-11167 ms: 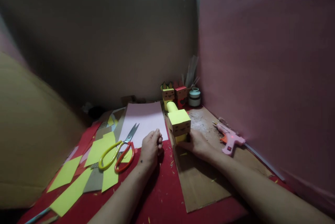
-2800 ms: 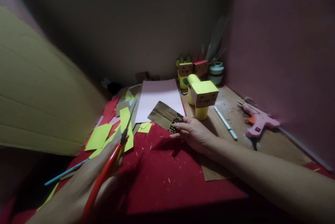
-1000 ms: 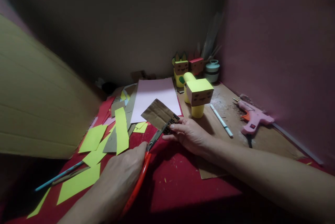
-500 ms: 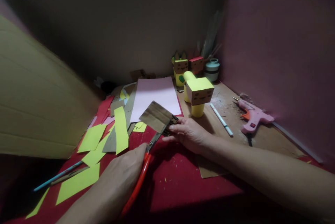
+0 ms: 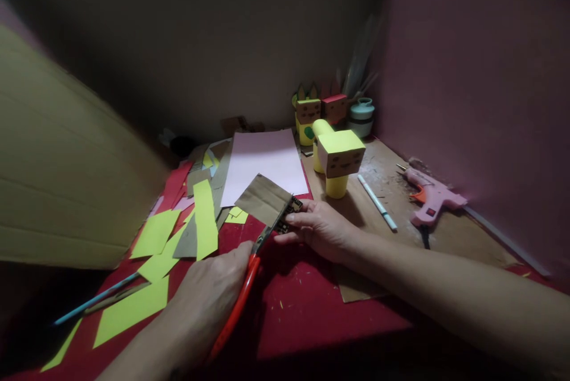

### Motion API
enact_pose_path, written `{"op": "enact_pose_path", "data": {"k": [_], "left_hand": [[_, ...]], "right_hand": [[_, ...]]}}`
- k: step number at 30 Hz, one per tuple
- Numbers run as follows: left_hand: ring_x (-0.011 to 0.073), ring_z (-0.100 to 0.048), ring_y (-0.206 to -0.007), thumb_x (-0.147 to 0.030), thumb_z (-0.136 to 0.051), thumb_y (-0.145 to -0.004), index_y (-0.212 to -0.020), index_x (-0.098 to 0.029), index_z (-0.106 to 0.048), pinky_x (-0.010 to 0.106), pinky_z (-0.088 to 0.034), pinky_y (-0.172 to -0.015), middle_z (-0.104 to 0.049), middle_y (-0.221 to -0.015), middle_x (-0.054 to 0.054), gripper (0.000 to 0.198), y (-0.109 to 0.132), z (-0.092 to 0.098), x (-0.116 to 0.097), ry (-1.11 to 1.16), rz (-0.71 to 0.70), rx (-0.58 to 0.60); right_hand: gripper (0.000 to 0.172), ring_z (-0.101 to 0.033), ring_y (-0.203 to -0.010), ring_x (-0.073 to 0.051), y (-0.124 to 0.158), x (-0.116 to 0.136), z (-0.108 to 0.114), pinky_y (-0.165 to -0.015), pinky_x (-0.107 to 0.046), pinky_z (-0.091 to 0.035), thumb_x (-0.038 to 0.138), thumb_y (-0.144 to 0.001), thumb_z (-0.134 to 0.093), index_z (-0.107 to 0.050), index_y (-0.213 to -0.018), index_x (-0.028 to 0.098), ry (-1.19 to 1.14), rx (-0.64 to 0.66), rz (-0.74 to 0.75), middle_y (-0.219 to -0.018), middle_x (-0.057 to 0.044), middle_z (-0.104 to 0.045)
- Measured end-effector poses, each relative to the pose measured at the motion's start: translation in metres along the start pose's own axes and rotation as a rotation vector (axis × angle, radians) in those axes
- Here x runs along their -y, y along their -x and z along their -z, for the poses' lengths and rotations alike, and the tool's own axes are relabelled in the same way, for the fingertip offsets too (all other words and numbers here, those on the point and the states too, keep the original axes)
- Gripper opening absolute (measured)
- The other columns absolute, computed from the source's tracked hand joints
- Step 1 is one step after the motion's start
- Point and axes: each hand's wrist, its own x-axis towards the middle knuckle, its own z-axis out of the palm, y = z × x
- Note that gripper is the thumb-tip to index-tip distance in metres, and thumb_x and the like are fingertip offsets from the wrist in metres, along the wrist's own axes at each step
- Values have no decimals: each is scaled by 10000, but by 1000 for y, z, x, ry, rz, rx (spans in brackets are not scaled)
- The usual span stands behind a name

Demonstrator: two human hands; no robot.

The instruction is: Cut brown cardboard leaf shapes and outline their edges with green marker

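My left hand [image 5: 218,280] is closed round the orange handles of a pair of scissors [image 5: 240,304], partly hiding them. The blades lie along a small piece of brown cardboard [image 5: 263,198], near its edge with dark print. Fingers and thumb of my right hand [image 5: 320,226] pinch that printed edge from the right. The cardboard is held tilted above the red tabletop, just in front of a sheet of pale pink paper [image 5: 267,161].
Yellow paper pieces [image 5: 133,310] and a blue stick [image 5: 95,299] lie at left. A yellow animal figure with a cardboard face [image 5: 342,158], a marker [image 5: 376,203] and a pink glue gun [image 5: 434,197] are at right. Similar figures [image 5: 308,117] and a teal jar [image 5: 361,117] stand behind.
The scissor blades have moved slightly up and right along the printed edge of the cardboard and look more closed. Both hands stay nearly in place, and the cardboard has shifted a little left.
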Motion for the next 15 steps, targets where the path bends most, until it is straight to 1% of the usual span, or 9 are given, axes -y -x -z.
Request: {"op": "enact_pose_path", "data": {"k": [4, 7, 12, 15], "left_hand": [[208, -622, -604, -321, -407, -849, -973, -234, -625, 281, -429, -570, -679, -714, 48, 265, 0, -5, 10, 79, 39, -14], [201, -593, -575, -340, -425, -845, -927, -239, -617, 272, -391, -541, -652, -666, 36, 232, 0, -10, 13, 99, 56, -23], [188, -521, -522, -359, -442, -844, -801, -226, -585, 287, -333, -526, -589, -601, 20, 200, -5, -17, 17, 165, 76, -44], [180, -528, -547, -410, -482, -831, -787, -230, -583, 280, -364, -528, -595, -619, 12, 211, -7, -18, 22, 300, 83, -72]], "right_hand": [[185, -659, -881, -250, -1, 0, 1, -733, -363, -599, 69, -629, -675, -645, -805, 119, 9, -14, -14, -912, -121, -695], [192, -658, -856, -232, -1, -1, 1, -720, -335, -591, 58, -641, -665, -646, -824, 110, 23, -30, -29, -906, -122, -688], [135, -654, -756, -181, 0, -1, -1, -689, -297, -589, 76, -648, -671, -635, -777, 97, 64, -35, -70, -804, -87, -651], [127, -655, -707, -167, 1, -2, -1, -676, -304, -589, 83, -644, -690, -629, -755, 87, 101, -36, -84, -773, -78, -640]]}}
